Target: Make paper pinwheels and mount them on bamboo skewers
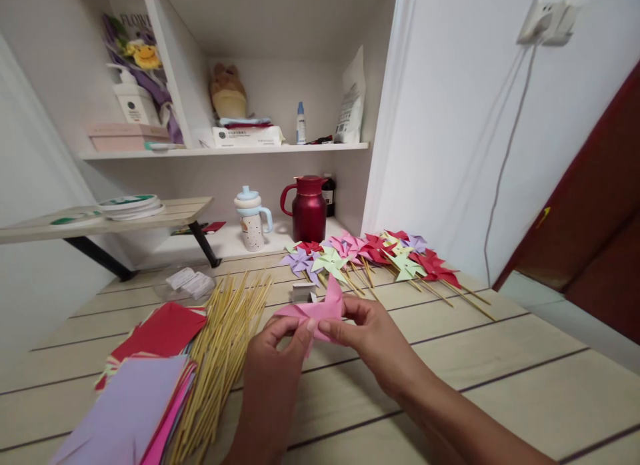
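- Two hands meet above the middle of the tabletop (500, 385); the left hand (277, 348) and right hand (363, 328) both pinch one pink paper pinwheel (317, 310) between fingertips, holding it just above the wood.
- One bundle of thin wooden sticks (220, 352) lies just left of the left hand, fanned out lengthwise; there are too many to count.
- One stack of coloured paper sheets (145, 385) lies at the near left, red, lilac and pink showing, partly under the sticks and running off the lower edge of the view.
- A row of finished pinwheels (370, 255) on sticks lies beyond the hands, about ten in purple, green, pink and red, reaching toward the right edge of the tabletop by the wall.
- One small white box (304, 290) sits between the row and the held pinwheel.
- One red jug (309, 208) and one pale cup (253, 218) stand on the lower shelf behind.
- The near right part of the tabletop is bare wood, with open room beside the right forearm.
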`<state>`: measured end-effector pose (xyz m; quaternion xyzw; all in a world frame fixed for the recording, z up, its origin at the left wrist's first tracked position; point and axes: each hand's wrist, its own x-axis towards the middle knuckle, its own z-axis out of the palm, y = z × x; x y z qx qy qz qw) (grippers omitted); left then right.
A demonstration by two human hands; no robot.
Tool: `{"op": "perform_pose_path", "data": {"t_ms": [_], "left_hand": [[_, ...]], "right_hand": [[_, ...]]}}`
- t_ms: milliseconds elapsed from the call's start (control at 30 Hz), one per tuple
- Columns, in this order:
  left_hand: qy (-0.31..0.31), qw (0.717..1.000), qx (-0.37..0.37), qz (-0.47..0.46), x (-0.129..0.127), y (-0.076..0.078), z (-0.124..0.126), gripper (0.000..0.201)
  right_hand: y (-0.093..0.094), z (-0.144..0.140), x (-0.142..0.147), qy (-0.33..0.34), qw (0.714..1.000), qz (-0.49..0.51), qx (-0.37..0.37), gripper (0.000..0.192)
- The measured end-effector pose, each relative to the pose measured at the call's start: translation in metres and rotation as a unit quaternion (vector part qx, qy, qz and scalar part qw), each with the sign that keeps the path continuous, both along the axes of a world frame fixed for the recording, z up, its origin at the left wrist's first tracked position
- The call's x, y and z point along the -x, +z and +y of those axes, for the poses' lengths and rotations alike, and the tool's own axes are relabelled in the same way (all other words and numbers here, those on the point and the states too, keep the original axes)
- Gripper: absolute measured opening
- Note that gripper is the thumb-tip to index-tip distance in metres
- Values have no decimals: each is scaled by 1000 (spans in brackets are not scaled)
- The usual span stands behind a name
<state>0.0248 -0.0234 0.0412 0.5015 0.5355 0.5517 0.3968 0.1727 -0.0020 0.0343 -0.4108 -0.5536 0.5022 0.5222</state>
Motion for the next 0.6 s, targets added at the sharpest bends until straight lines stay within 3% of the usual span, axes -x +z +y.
{"op": "perform_pose_path", "data": {"t_ms": [200,367,600], "left_hand": [[-58,991,18,-121,-1,13,-3,31],[-10,992,40,-121,3,-2,7,31],[-57,992,25,-109,2,-11,9,20]], "right_hand": [[2,5,-1,14,994,94,59,17],[4,3,-1,4,995,86,50,16],[-2,2,-1,5,999,36,29,19]]}}
